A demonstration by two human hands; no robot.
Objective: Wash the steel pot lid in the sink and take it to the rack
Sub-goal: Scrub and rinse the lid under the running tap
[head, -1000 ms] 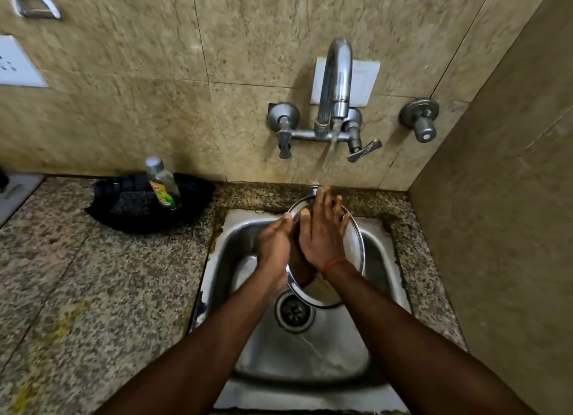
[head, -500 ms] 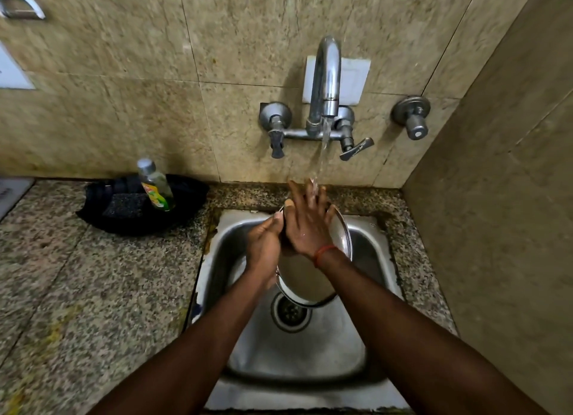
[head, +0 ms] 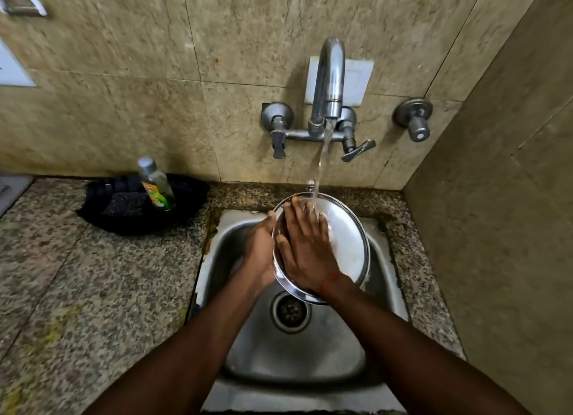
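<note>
The round steel pot lid (head: 347, 244) is held tilted over the steel sink (head: 310, 352), under the water that runs from the tap (head: 330, 79). My left hand (head: 259, 247) grips the lid's left rim from behind. My right hand (head: 305, 247) lies flat on the lid's face with the fingers spread, and the stream lands on its fingertips. A red thread circles my right wrist. The hand and wrist cover the left part of the lid.
A black tray (head: 124, 216) with a scrub pad and a bottle of green dish liquid (head: 155, 183) stands on the granite counter (head: 77, 290) left of the sink. A tiled wall rises close on the right. A valve knob (head: 414, 118) sticks out of the back wall.
The lid has turned so more of its shiny face shows on the right. My right hand has slid across it towards the left rim, still under the stream.
</note>
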